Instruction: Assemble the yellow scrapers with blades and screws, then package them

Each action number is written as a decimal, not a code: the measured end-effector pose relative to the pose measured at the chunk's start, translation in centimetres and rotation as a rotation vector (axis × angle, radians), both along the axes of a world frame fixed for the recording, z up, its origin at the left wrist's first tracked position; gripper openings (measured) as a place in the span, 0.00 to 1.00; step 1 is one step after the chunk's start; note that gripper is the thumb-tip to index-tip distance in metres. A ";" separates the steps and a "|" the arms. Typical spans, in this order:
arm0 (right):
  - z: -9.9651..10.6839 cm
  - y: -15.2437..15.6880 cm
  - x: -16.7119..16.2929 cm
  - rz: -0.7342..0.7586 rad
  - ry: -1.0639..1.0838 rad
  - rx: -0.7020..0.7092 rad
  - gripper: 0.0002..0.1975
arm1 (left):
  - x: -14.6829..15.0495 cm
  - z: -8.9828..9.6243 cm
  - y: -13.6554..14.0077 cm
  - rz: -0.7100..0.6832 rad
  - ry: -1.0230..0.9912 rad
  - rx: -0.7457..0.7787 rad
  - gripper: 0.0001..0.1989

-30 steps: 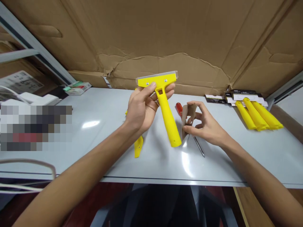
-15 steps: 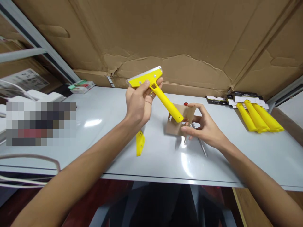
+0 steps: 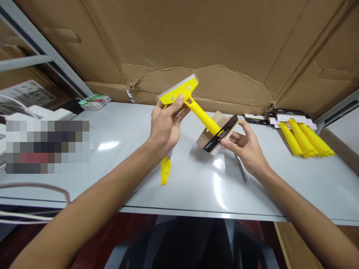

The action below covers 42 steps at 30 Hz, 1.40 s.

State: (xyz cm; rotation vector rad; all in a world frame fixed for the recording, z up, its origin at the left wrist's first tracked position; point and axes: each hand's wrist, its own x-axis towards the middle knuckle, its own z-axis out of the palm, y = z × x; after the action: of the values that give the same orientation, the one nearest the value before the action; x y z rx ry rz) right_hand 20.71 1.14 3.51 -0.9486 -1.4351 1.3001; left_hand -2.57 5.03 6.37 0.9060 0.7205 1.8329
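Note:
My left hand (image 3: pixel 166 125) grips a yellow scraper (image 3: pixel 181 91) just below its wide head, which has a clear strip along the top edge and two screws. The scraper's handle slants down to the right into a folded cardboard header card (image 3: pixel 222 135), black and white outside and brown inside. My right hand (image 3: pixel 248 147) pinches that card by its right side, around the handle's end. A flat yellow plastic piece (image 3: pixel 165 171) lies on the table below my left wrist. Partly behind my right hand lies a screwdriver (image 3: pixel 241 170), its upper end hidden.
At the right, several yellow scraper handles (image 3: pixel 304 138) with black and white cards lie together, beside another flat card (image 3: pixel 255 119). A small box (image 3: pixel 95 102) stands at the back left. Cables (image 3: pixel 36 186) hang at the left edge. Cardboard (image 3: pixel 196 41) backs the table.
My right hand has turned the card so its black printed face shows, and the card now sits over the handle's end. My left hand has shifted the scraper slightly right and up.

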 end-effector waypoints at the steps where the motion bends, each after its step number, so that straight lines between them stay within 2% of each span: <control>1: -0.1 0.0 0.0 -0.022 0.021 0.009 0.46 | 0.2 0.2 -0.2 -0.009 -0.010 0.007 0.16; 8: 0.5 0.6 0.8 -0.135 0.127 0.072 0.35 | 0.8 0.8 -0.8 -0.084 0.071 0.003 0.15; 11: 1.2 2.0 2.5 -0.152 0.121 0.123 0.31 | 0.2 0.8 -0.5 -0.090 0.203 -0.049 0.14; 13: 1.7 3.0 4.2 -0.175 0.108 0.167 0.30 | -0.3 0.8 -0.3 -0.080 0.361 -0.045 0.14; 15: 2.2 3.9 6.0 -0.157 0.030 0.206 0.30 | -0.6 0.8 -0.1 -0.087 0.543 -0.015 0.13; 17: 2.7 4.4 7.5 -0.078 -0.131 0.217 0.31 | -0.7 0.7 -0.2 -0.120 0.692 -0.011 0.13; 20: 3.1 4.4 8.6 -0.022 -0.444 0.278 0.32 | -0.3 0.3 -0.5 -0.160 0.785 -0.029 0.15; 24: 3.6 3.5 8.2 -0.168 -0.885 0.566 0.31 | 0.5 -0.3 -1.1 -0.138 0.825 -0.017 0.14; 26: 3.8 3.0 8.0 -0.218 -0.999 0.646 0.32 | 0.8 -0.5 -1.3 -0.119 0.825 0.005 0.12; 29: 4.2 2.3 7.9 -0.266 -1.038 0.675 0.31 | 1.1 -0.7 -1.4 -0.080 0.819 0.053 0.10; 34: 4.4 1.5 7.4 -0.330 -1.109 0.713 0.29 | 1.5 -1.6 -1.1 0.122 0.836 0.255 0.11; 37: 4.1 0.9 6.2 -0.262 -1.060 0.767 0.29 | 1.8 -2.1 -1.0 0.143 0.881 0.386 0.12; 42: 2.9 -0.8 3.1 -0.188 -0.890 0.924 0.22 | 3.0 -2.6 -2.2 0.147 0.960 0.536 0.11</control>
State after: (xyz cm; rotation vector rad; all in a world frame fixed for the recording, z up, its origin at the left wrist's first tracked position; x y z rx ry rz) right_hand 23.76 0.30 6.44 -0.9783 -2.2257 -0.0807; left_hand 0.41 2.84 3.81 2.2034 0.8737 1.6806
